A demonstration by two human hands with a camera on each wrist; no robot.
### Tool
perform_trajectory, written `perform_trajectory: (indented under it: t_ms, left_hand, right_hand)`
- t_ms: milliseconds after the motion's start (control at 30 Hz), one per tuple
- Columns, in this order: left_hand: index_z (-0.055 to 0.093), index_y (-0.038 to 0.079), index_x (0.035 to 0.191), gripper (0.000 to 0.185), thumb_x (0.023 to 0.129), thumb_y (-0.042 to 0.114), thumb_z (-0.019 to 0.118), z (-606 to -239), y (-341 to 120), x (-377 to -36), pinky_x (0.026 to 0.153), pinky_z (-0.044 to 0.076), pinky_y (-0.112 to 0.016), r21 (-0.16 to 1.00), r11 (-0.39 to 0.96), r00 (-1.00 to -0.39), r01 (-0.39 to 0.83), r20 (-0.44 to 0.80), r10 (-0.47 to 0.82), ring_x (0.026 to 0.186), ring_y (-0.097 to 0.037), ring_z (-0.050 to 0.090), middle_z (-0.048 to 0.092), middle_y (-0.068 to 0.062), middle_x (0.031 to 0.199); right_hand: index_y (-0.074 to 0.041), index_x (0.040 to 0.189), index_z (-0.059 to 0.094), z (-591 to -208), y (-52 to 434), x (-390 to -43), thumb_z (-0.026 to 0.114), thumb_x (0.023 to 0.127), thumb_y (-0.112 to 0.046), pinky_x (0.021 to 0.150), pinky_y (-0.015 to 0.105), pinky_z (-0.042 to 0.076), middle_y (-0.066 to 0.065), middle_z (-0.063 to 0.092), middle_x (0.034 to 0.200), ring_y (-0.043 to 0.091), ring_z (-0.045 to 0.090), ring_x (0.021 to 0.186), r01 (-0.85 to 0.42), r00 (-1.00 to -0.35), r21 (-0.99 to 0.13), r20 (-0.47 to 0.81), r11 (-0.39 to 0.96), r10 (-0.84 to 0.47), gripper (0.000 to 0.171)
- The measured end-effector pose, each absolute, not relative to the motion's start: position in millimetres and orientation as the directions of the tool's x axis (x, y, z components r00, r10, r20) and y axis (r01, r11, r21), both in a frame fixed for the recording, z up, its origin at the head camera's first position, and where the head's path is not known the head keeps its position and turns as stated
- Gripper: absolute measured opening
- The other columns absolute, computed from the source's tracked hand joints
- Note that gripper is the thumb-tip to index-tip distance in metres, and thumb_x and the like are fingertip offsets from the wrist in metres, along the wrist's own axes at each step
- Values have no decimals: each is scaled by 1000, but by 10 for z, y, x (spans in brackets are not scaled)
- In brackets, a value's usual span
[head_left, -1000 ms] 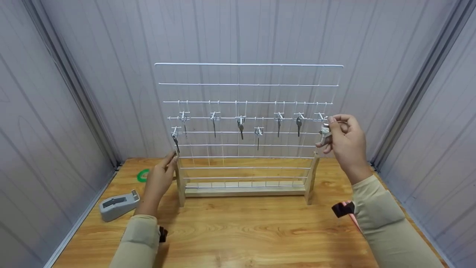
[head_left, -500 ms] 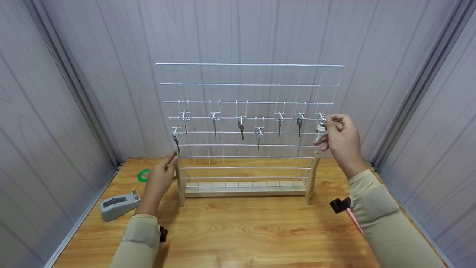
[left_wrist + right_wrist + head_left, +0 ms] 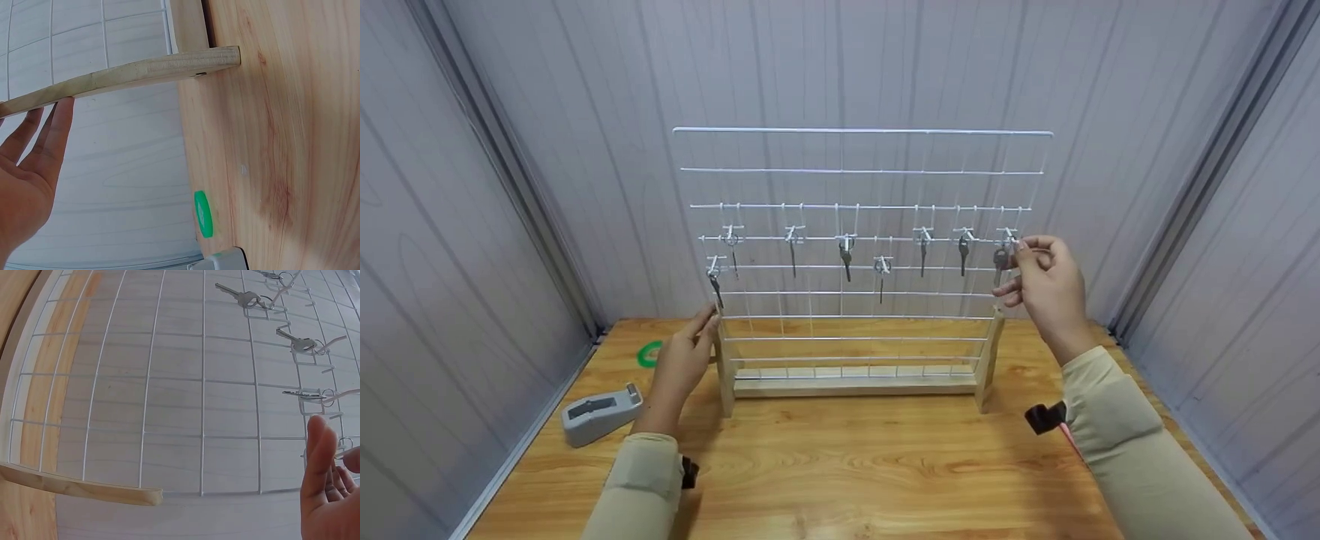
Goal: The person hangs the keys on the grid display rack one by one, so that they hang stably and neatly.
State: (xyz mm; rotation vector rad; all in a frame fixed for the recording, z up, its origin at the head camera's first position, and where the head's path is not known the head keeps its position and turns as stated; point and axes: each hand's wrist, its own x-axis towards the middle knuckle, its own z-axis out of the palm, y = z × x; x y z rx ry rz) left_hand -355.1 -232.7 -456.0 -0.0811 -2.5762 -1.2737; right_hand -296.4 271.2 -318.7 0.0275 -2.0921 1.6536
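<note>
A white wire grid rack (image 3: pixel 840 316) stands upright between wooden side posts (image 3: pixel 726 367). Several keys hang on its hooks, among them a middle key (image 3: pixel 847 259). At the rightmost hook (image 3: pixel 1008 235), my right hand (image 3: pixel 1051 289) pinches the ring of a key (image 3: pixel 1000 260), whose blade points down. In the right wrist view, the thumb overlaps this key's ring (image 3: pixel 344 445), and fingers hide its blade. My left hand (image 3: pixel 682 356) touches the left post; in the left wrist view its straight fingers (image 3: pixel 56 132) rest against the post's outer face.
Left on the wooden table (image 3: pixel 847 480) are a grey tape dispenser (image 3: pixel 601 414) and a green ring-shaped roll (image 3: pixel 648 354). A pink item (image 3: pixel 1069 439) shows partly behind my right sleeve. Panelled walls (image 3: pixel 840 67) enclose the back and both sides.
My right hand has moved slightly left, bringing the key to the rightmost hook, and the key has turned and now hangs straight down below it. The left hand stays on the post.
</note>
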Motion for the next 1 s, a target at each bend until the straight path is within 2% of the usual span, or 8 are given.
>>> perform_trajectory:
  t_ms: [267, 433, 600, 700, 767, 833, 933, 1000]
  left_hand:
    - [48, 25, 163, 57, 113, 52, 45, -4552, -2310, -3542, 97, 67, -52, 788, 597, -968, 149, 240, -75, 137, -46, 63, 55, -18, 160]
    - [49, 23, 162, 54, 114, 48, 45, -4550, -2281, -3537, 89, 71, -47, 769, 619, -961, 162, 265, -77, 129, -45, 69, 58, -20, 156]
    - [45, 21, 164, 52, 117, 42, 43, -4563, -2242, -3515, 93, 67, -60, 678, 712, -942, 185, 330, -69, 126, -46, 70, 59, -22, 154]
    - [41, 21, 166, 53, 117, 39, 44, -4583, -2204, -3472, 95, 64, -65, 628, 756, -932, 182, 355, -70, 123, -47, 71, 61, -25, 151]
    - [38, 22, 168, 55, 116, 38, 46, -4586, -2169, -3433, 86, 66, -62, 595, 786, -931, 167, 357, -72, 110, -46, 77, 69, -27, 140]
    - [35, 22, 169, 58, 115, 38, 49, -4580, -2128, -3385, 67, 65, -52, 548, 823, -930, 148, 360, -72, 85, -39, 78, 75, -27, 128]
    - [33, 20, 169, 62, 113, 39, 53, -4567, -2065, -3305, 48, 48, -35, 465, 877, -922, 122, 379, -72, 57, -23, 60, 78, -24, 104]
    - [36, 18, 168, 62, 112, 39, 56, -4567, -2021, -3235, 45, 42, -31, 412, 904, -908, 112, 412, -75, 54, -19, 51, 76, -21, 102]
  right_hand:
    - [-12, 133, 49, -3353, 2753, -2852, 52, 114, -37, 58, 24, 66, 0, 69, 105, 10, 74, 66, -283, -897, -914, 360, 290, 258, 32]
    - [-8, 137, 48, -3506, 2771, -2669, 51, 114, -35, 60, 25, 66, 1, 68, 110, 11, 74, 73, -279, -904, -910, 357, 307, 236, 35]
    - [-5, 132, 53, -3640, 2666, -2423, 54, 114, -35, 62, 26, 66, -4, 69, 108, 12, 73, 76, -253, -923, -907, 330, 338, 196, 35]
    - [-5, 128, 59, -3728, 2580, -2277, 56, 113, -34, 63, 28, 66, -1, 70, 109, 13, 73, 79, -236, -938, -897, 311, 375, 155, 33]
    - [-6, 126, 63, -3798, 2534, -2181, 57, 113, -33, 65, 28, 66, 2, 71, 111, 13, 73, 80, -236, -944, -874, 310, 424, 114, 31]
    - [-8, 124, 66, -3870, 2498, -2096, 58, 113, -32, 67, 27, 66, 5, 73, 110, 11, 73, 82, -247, -947, -841, 316, 481, 66, 28]
    - [-11, 123, 70, -3974, 2474, -1998, 59, 112, -30, 70, 24, 66, 4, 74, 102, 9, 72, 83, -289, -935, -756, 354, 587, -5, 24]
    - [-12, 125, 69, -4037, 2473, -1953, 60, 112, -29, 74, 25, 66, 1, 74, 101, 10, 72, 88, -316, -922, -681, 385, 660, -44, 23]
